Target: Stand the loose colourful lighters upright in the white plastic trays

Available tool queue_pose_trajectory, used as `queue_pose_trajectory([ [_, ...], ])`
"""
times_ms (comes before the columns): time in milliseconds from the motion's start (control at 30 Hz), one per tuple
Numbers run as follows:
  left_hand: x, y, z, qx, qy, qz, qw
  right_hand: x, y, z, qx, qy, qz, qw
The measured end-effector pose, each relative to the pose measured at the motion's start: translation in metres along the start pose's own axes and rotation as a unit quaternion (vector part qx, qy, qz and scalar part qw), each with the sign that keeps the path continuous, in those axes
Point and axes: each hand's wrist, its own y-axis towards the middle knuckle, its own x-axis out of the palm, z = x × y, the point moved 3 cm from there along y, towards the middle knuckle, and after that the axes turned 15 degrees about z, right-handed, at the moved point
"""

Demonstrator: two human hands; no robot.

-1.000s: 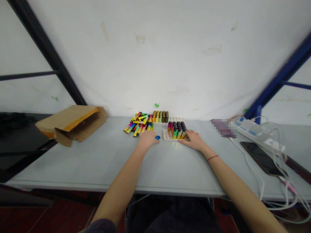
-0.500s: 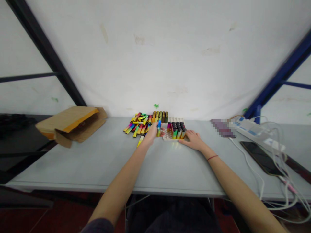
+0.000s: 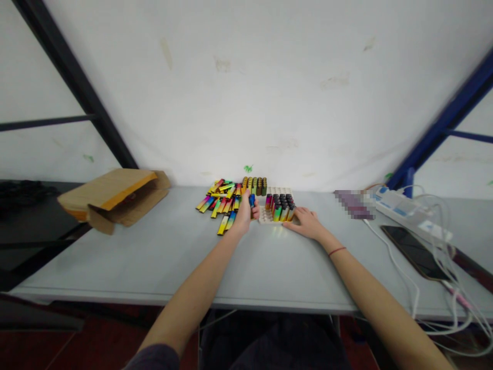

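Shiny, multicoloured lighters fill the middle of the table. My left hand (image 3: 245, 211) is closed around a blue lighter (image 3: 251, 200), held upright just left of a white tray (image 3: 265, 218) with round holes. Several black-topped lighters (image 3: 283, 208) stand in that tray. My right hand (image 3: 305, 223) rests at the tray's right front corner, fingers spread and touching its edge. Left of my left hand lies a loose heap of lighters (image 3: 221, 200). Behind it, a block of lighters (image 3: 254, 185) stands in tight rows.
An opened brown cardboard box (image 3: 111, 192) lies on the table's left. To the right are a black phone (image 3: 418, 252), a white power strip (image 3: 412, 213) with tangled cables, and a pixelated object (image 3: 354, 204). A white wall (image 3: 246, 92) rises behind the table.
My left hand has shifted slightly right, towards the tray, and turned the blue lighter. A lighter by the front of the heap is now uncovered. My right hand stays put.
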Motion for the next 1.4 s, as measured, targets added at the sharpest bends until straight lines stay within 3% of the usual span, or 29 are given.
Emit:
queue_pose_trajectory([
  [333, -0.001, 0.003, 0.000, 0.059, -0.014, 0.025, 0.998, -0.001, -0.001, -0.002, -0.001, -0.007, -0.001, 1.000],
  [567, 0.000, 0.002, -0.010, 0.139, -0.011, 0.029, 0.990, -0.002, 0.000, -0.001, -0.002, -0.010, -0.005, 1.000],
  [800, 0.001, 0.002, -0.008, 0.051, -0.062, 0.014, 0.997, 0.000, 0.000, 0.000, 0.001, -0.002, -0.007, 1.000],
  [967, -0.001, 0.004, -0.013, 0.017, -0.025, 0.008, 1.000, -0.001, 0.000, 0.000, -0.003, -0.003, -0.004, 1.000],
  [1400, 0.000, 0.003, -0.014, 0.046, 0.010, 0.064, 0.997, 0.001, 0.000, 0.001, 0.001, -0.008, -0.002, 1.000],
])
